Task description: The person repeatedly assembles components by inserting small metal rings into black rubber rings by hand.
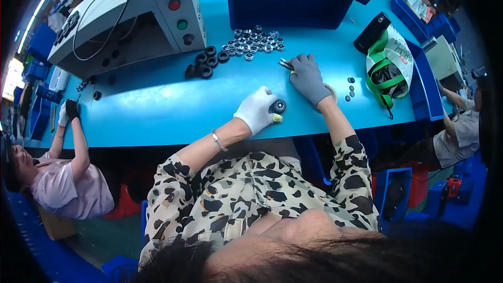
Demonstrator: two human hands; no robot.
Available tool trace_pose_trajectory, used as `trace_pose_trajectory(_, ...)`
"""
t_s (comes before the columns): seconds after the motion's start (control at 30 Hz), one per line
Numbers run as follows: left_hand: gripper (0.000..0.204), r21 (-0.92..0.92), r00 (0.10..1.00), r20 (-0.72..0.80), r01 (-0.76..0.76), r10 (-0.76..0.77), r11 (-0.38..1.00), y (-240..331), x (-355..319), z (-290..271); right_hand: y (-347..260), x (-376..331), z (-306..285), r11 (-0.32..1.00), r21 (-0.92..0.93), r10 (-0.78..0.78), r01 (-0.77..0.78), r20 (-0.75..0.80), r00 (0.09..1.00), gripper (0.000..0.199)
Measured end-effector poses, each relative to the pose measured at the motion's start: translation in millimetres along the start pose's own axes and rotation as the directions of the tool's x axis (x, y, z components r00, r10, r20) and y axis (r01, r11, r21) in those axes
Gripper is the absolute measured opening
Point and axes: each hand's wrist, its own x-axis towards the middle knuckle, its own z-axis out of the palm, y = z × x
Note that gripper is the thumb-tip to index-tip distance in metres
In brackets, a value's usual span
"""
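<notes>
My left hand (257,110), in a white glove with yellowish fingertips, grips a small black wheel (279,106) with a silver-spoked hub just above the table's near edge. My right hand (308,77), in a grey glove, is farther forward and to the right. Its fingers are closed round a short shiny metal piece (286,64) whose end sticks out at the left; the glove hides the remainder. Partly behind my right wrist lies a tan ring (330,92), like a tape roll. Beyond my hands are a pile of silver wheel hubs (251,42) and several black tyres (205,64).
A grey-white machine (157,15) with red and green buttons stands at the left on the blue table (157,120). A large blue bin (293,0) is at the back. Small black discs (351,88), a green-handled bag (390,65) and a dark bottle (372,32) lie right. Co-workers sit at both sides.
</notes>
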Motion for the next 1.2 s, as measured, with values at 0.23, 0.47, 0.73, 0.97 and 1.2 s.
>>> trace_pose_trajectory(0.23,0.043,-0.078,0.996,-0.089,0.024,-0.031,0.997,5,-9,-2,-9,13,3,0.973,0.103,-0.214,0.209,0.047,0.976,0.027)
trace_pose_trajectory(0.47,0.044,-0.355,0.929,-0.272,0.144,-0.25,0.924,7,-84,-42,-122,23,19,0.81,0.384,-0.526,0.444,0.141,0.839,0.024)
trace_pose_trajectory(0.73,0.042,-0.4,0.811,-0.398,0.267,-0.428,0.877,-9,-130,-69,-239,79,54,0.564,0.689,-0.58,0.456,-0.062,0.812,0.025)
trace_pose_trajectory(0.97,0.046,-0.562,0.743,-0.445,0.204,-0.501,0.802,-25,-128,-64,-185,34,-6,0.45,0.858,-0.492,-0.249,0.47,0.733,0.026)
trace_pose_trajectory(1.2,0.045,-0.941,0.793,-0.157,0.061,-0.589,0.333,-11,-93,-41,-164,-29,-20,0.188,0.919,-0.124,-0.346,0.372,0.92,0.021)
